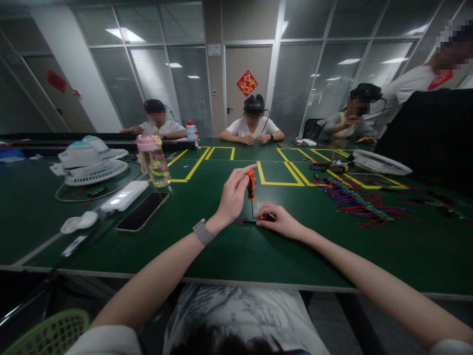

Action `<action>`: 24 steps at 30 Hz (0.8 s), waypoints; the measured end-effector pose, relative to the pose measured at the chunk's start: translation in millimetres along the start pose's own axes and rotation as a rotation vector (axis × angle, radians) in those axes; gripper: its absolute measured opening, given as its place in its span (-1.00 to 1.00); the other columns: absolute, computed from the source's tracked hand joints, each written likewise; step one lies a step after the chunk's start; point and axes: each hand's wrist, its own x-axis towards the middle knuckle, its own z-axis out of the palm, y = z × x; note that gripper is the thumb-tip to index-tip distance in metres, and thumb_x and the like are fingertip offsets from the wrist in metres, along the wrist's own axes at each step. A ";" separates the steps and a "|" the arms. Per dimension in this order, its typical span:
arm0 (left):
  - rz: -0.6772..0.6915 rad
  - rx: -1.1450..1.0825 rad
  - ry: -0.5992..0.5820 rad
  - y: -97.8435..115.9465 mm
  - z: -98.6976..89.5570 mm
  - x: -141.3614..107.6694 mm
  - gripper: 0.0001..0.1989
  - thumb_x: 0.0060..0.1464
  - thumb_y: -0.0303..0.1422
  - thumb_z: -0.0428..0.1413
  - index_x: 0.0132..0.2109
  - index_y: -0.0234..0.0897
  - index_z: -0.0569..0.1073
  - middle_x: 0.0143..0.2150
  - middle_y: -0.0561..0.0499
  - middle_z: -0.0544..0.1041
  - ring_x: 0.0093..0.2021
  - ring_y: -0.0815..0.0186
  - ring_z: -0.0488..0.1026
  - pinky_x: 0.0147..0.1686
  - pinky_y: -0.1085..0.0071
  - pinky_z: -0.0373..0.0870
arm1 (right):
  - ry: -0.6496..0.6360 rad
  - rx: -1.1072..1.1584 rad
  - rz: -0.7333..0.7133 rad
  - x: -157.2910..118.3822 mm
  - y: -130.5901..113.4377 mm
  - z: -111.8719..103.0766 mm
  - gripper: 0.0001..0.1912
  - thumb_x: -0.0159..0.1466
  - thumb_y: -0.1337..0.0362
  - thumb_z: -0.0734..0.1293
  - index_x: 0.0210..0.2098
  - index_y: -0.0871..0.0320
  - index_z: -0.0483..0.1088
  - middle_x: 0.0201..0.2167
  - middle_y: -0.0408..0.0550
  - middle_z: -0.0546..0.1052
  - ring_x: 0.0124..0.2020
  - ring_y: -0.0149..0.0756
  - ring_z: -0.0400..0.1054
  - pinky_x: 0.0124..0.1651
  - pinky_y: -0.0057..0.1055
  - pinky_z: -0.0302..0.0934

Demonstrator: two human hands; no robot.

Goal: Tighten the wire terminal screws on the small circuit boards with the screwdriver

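L hand (234, 194) clamped on screwdriver (251, 189): orange/blk handle (251, 183) up, thin shaft (252, 208) approx. vert., tip down at flat circuit board (249, 221), lengthwise L-R on green table (266, 264); R hand (283, 222) pinching board's R end.

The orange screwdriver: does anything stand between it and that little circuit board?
Nothing visible: held in the left hand, the screwdriver runs down to the circuit board at the right hand; actual contact is too small to tell.

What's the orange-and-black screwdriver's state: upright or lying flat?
Nearly upright: the orange-and-black screwdriver has its handle up at the left hand, its shaft running down to the small circuit board.
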 end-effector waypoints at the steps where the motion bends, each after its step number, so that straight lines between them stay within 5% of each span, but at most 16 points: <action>1: -0.019 -0.051 -0.016 -0.5 0.5 0.3 -0.67 0.27 -0.32 -0.10 0.11 -0.17 0.41 0.00 -0.08 0.46 -0.10 0.30 0.46 -0.16 0.39 0.47 | 0.000 0.002 0.001 -0.1 -0.1 0.0 -0.79 0.18 0.18 0.38 -0.25 0.18 0.53 -0.36 -0.04 0.46 -0.35 -0.32 0.33 -0.23 -0.36 0.25; 5: -0.083 -0.161 -0.038 0.2 2.9 1.9 -0.66 0.23 -0.33 -0.03 0.12 -0.22 0.38 0.01 -0.11 0.49 -0.19 0.33 0.51 -0.25 0.42 0.50 | 0.001 0.005 -0.002 -0.4 0.4 0.5 -0.79 0.18 0.19 0.38 -0.25 0.17 0.53 -0.36 -0.05 0.46 -0.35 -0.32 0.33 -0.23 -0.36 0.25; 12: -0.016 -0.020 -0.001 -0.6 1.6 0.8 -0.75 0.15 -0.32 0.10 -0.03 -0.21 0.47 -0.20 -0.01 0.44 -0.28 0.39 0.45 -0.31 0.50 0.46 | -0.001 -0.007 -0.005 -0.3 0.8 0.6 -0.80 0.18 0.21 0.38 -0.26 0.19 0.53 -0.36 -0.04 0.46 -0.34 -0.31 0.33 -0.22 -0.35 0.25; 18: 0.008 -0.014 0.005 -2.4 0.2 0.9 -0.68 0.26 -0.35 -0.07 0.08 -0.19 0.43 -0.03 -0.08 0.43 -0.14 0.33 0.45 -0.20 0.43 0.47 | 0.004 -0.007 -0.007 -0.5 0.5 0.2 -0.79 0.18 0.19 0.38 -0.26 0.20 0.53 -0.36 -0.03 0.45 -0.34 -0.30 0.33 -0.22 -0.33 0.25; 24: 0.036 0.014 0.060 -0.6 0.7 2.0 -0.73 0.18 -0.38 0.06 0.02 -0.22 0.47 -0.09 -0.06 0.46 -0.15 0.36 0.45 -0.23 0.50 0.46 | 0.012 -0.005 -0.011 -0.4 3.2 1.1 -0.78 0.18 0.17 0.38 -0.26 0.19 0.53 -0.38 -0.05 0.45 -0.35 -0.31 0.33 -0.23 -0.36 0.24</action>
